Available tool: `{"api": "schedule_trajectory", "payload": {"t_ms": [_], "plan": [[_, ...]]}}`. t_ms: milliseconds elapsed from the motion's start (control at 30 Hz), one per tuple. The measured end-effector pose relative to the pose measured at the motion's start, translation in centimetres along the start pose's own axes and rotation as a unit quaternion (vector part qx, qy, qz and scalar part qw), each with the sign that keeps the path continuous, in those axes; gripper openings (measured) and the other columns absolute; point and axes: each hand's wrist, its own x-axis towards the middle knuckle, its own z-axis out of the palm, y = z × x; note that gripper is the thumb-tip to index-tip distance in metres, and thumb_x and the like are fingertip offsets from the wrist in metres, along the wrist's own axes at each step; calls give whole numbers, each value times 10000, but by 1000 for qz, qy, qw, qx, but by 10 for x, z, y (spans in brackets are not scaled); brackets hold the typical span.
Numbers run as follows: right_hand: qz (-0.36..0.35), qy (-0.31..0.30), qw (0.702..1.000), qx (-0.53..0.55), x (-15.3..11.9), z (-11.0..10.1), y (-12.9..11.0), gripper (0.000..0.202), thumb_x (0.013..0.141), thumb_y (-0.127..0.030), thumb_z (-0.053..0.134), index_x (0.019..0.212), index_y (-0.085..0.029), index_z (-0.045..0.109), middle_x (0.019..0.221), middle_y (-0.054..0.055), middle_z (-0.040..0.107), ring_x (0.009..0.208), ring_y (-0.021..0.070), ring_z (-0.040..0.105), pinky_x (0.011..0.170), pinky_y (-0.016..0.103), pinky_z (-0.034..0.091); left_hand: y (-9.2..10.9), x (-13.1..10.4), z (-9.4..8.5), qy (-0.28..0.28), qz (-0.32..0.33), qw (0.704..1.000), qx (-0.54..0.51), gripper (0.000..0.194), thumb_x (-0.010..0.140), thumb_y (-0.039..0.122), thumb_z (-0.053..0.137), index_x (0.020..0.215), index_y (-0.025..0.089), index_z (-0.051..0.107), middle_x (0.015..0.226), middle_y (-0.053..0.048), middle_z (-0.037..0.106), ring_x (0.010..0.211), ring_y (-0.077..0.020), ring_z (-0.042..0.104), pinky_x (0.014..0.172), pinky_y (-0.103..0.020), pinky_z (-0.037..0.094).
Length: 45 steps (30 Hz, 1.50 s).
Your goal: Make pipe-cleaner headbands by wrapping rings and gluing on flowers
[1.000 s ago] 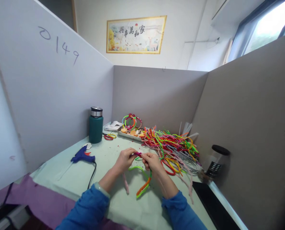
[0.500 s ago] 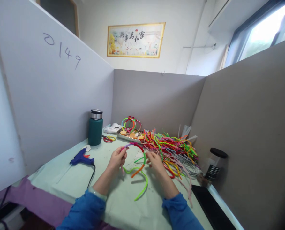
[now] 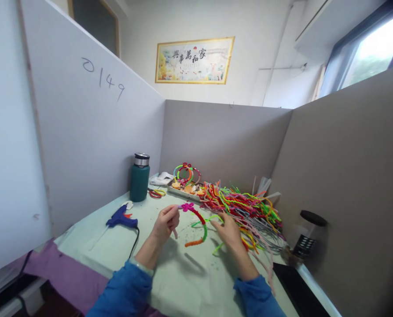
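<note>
the left hand has thumb and fingers clamped on a fuzzy hoop, held above the table; the right hand is at a green strip, and i cannot tell whether its fingers grip it. a heap of strips crowds the right hand, beside a tray. scissors, a bottle and a glue gun sit left.

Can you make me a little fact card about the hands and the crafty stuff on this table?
Left hand: pinching a fuzzy loop with a pink flower shape
Right hand: at a green fuzzy strip; grip unclear
Loop colours: red, green, orange included
Table's right: pile of colourful fuzzy strips
Table's left: blue glue gun, dark green bottle
</note>
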Motion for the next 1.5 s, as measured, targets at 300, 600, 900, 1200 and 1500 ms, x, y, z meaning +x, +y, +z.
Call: {"api": "schedule_trajectory", "payload": {"t_ms": [300,600,900,1200,1500], "plan": [[-56,-131,918,370,-15,-2,-42,375,854,-496,479,933,-168,642,689,33,629,668,178,575,654,288,449,-5,2,4,30,-2,994,102,273,704,374,689,784,119,636,481,87,326,385,-16,210,374,-172,139],[-110,-81,936,324,-18,-1,-38,230,865,-384,502,896,-200,637,773,30,609,749,180,570,706,281,445,-2,-4,5,6,31,972,233,337,728,399,635,941,146,700,638,-6,501,633,-130,457,458,-200,414],[-145,-85,935,311,-23,-2,-43,188,852,-352,527,881,-205,640,791,28,612,729,171,553,699,294,441,-6,-6,5,-54,27,970,236,323,728,387,657,915,124,680,750,-46,560,692,-150,494,524,-261,509],[-158,-48,931,325,-25,-4,-47,174,852,-354,540,830,-209,632,773,30,599,718,177,540,680,299,434,17,-18,24,-58,130,929,342,255,739,332,658,945,189,708,1054,-107,555,894,-206,540,644,-271,523],[-171,-58,931,319,-27,-5,-53,161,838,-345,557,802,-213,643,750,28,589,702,177,532,674,301,425,17,-22,38,-13,113,926,360,226,696,292,690,894,182,699,909,-79,619,745,-165,556,631,-261,504]]}}
